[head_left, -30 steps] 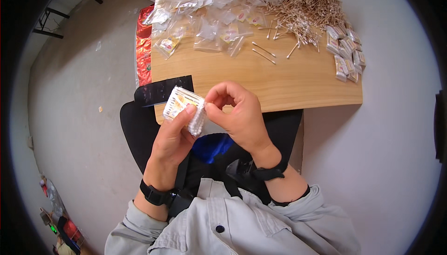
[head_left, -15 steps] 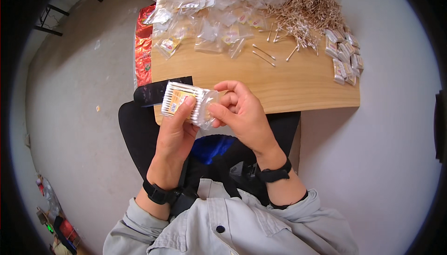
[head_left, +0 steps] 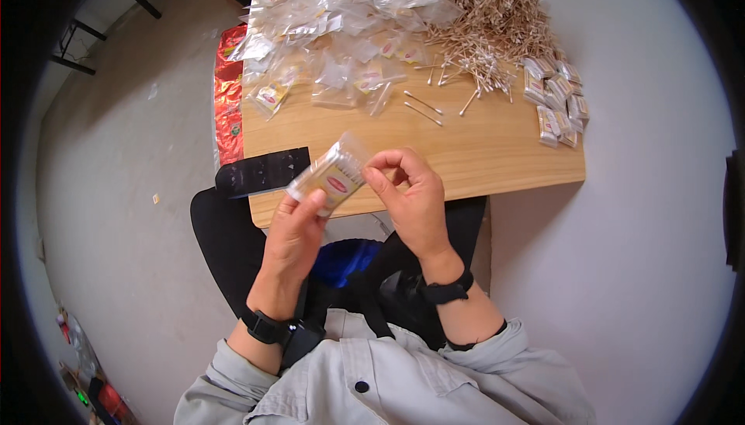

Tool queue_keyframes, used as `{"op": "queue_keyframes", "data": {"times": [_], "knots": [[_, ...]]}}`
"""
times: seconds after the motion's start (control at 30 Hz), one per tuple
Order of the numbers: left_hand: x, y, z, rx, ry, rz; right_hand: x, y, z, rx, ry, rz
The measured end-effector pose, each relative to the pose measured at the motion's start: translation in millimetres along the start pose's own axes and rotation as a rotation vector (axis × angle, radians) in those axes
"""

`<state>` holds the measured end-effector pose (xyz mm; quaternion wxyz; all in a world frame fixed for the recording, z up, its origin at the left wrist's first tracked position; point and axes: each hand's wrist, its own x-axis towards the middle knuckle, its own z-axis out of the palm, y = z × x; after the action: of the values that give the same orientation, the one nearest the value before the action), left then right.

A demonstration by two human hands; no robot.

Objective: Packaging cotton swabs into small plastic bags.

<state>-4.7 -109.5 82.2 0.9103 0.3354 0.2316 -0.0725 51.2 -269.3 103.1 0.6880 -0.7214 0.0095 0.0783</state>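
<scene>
Grey floor [head_left: 132, 169] extends beyond the tabletop's [head_left: 489, 142] left edge. Left grip [head_left: 290, 240] pinches 1 swab packet [head_left: 335, 180], now turned other face up; right grip [head_left: 417, 201] is pressed together beside it.

We wear a pale grey shirt [head_left: 396, 385] with a round black button [head_left: 362, 387], visible stitching and pushed-up sleeves [head_left: 225, 371]. A buckled black strap [head_left: 264, 326] circles our left wrist, another black strap [head_left: 448, 292] our right; black trousers [head_left: 220, 231] cover our legs.
</scene>
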Motion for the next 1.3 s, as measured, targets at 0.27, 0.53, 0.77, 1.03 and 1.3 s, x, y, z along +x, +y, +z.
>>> {"op": "queue_keyframes", "data": {"times": [0.27,0.53,0.77,1.03,1.3], "knots": [[15.9,12.0,-2.9,0.999,-0.049,0.519,17.4,3.9,-15.2,-0.700,-0.228,-0.663],[27.8,-2.4,-16.9,0.872,-0.132,0.418,11.2,27.6,-14.5,-0.466,-0.116,-0.504],[19.3,8.6,-23.8,0.854,-0.160,0.331,9.1,18.2,-22.4,-0.279,-0.292,-0.154],[19.9,7.8,-30.2,0.980,-0.207,0.515,8.6,30.9,-23.2,-0.280,-0.285,-0.318],[17.3,6.9,-22.3,1.035,-0.166,0.588,5.6,33.0,-22.6,-0.258,-0.271,-0.310]]}}
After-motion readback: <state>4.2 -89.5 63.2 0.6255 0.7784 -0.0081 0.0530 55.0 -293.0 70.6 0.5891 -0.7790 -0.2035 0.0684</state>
